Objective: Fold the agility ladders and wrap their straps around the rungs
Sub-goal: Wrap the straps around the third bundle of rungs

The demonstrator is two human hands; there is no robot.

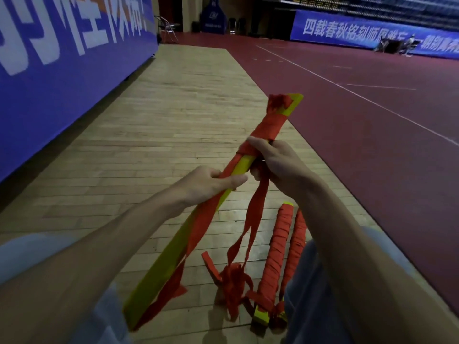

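Over wooden floor (173,108), left hand (211,182) gripped the rung bundle (171,259) mid-frame, right hand (275,162) held the red strap (258,202) curled in its fingers; lost tension could let it unwind.

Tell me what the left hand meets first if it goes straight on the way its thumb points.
Likely the right hand, gripping the loose red fabric strap beside the bundle of flat yellow rungs; depth unclear.

yellow rung bundle (238,167) tilted, red strap (250,219) dangling
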